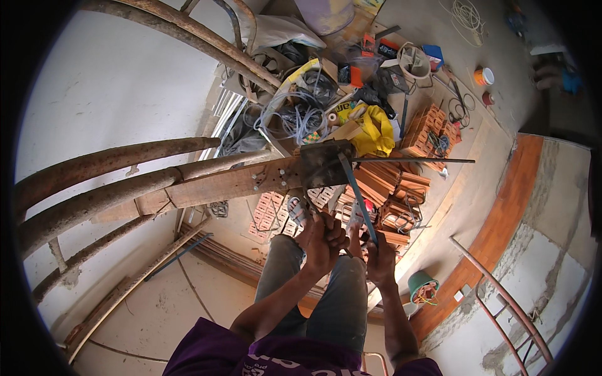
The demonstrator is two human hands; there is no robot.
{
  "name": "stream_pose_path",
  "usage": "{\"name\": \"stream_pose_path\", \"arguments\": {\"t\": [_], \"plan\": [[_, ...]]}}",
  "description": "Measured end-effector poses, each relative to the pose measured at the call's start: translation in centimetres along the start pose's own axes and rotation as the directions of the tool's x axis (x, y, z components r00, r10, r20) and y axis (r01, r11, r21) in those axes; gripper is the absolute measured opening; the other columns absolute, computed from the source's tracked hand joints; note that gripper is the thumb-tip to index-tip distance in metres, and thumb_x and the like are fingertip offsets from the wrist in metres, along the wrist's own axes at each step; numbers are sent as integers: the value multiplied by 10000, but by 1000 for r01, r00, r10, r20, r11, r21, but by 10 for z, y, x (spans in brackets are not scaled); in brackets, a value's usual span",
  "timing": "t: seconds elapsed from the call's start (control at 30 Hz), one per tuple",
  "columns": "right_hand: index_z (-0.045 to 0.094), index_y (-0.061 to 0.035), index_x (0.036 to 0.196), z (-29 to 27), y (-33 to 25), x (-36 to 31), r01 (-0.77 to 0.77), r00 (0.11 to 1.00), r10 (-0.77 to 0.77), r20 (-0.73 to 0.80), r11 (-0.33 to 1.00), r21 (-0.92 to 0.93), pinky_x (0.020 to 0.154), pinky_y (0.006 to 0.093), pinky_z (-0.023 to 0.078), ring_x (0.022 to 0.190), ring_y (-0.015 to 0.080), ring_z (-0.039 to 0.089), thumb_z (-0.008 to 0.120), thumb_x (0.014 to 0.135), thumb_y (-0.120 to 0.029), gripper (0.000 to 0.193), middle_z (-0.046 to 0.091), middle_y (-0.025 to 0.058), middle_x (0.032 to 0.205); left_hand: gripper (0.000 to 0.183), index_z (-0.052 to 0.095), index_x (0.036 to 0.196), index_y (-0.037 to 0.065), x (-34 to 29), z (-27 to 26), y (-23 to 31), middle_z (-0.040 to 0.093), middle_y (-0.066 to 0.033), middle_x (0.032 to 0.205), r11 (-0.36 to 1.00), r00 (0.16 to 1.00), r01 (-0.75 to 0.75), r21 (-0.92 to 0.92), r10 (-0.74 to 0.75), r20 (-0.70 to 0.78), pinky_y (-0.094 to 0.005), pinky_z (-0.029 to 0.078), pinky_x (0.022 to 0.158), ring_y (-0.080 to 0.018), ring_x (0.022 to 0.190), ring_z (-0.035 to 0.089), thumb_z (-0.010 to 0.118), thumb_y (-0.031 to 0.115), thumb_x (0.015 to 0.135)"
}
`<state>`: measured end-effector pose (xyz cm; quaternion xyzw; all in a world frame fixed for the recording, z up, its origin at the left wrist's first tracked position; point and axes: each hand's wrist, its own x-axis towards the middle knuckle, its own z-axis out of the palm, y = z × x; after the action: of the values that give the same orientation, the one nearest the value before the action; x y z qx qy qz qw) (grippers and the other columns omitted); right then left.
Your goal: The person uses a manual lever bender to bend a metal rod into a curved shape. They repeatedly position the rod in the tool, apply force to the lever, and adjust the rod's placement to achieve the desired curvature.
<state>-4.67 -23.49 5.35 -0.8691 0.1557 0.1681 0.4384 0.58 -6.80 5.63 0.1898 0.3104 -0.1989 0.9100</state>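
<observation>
A long blue bar (359, 197) slants down from a dark metal plate (321, 170) into my right hand (380, 258), whose fingers are wrapped round its lower end. My left hand (325, 243) is closed in front of my knees, just below the plate. A thin dark piece shows at its fingers, but what it grips is mostly hidden. The plate sits at the end of a wooden plank (232, 182). From the plate a thin dark rod (426, 161) sticks out to the right.
Rusty metal poles (106, 172) run along the left beside the plank. Below lie stacked hollow bricks (429, 135), orange clay pieces (370, 178), a yellow bag (373, 128) and tangled clear tubing (301, 116). A green bucket (423, 285) stands at the right. Another person's gloved hand (569, 81) shows far right.
</observation>
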Motion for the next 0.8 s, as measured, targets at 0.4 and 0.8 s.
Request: {"name": "stream_pose_path", "arguments": {"t": [0.4,0.8], "plan": [[560,-26,1072,-54,13,41,169,986,-167,20,980,-109,538,403,429,578,327,553,488,970,-207,220,543,176,686,353,421,850,156,7,37,-41,303,30,647,984,989,-104,-147,86,-122,-290,334,606,-115,599,307,347,454,1023],[468,-17,985,85,6,-53,-222,973,149,177,815,535,533,325,384,571,154,467,430,1011,-263,251,475,64,659,402,439,788,110,-18,0,14,293,66,565,931,927,-212,296,288,-240,-222,190,390,-34,430,227,370,425,1028]]}}
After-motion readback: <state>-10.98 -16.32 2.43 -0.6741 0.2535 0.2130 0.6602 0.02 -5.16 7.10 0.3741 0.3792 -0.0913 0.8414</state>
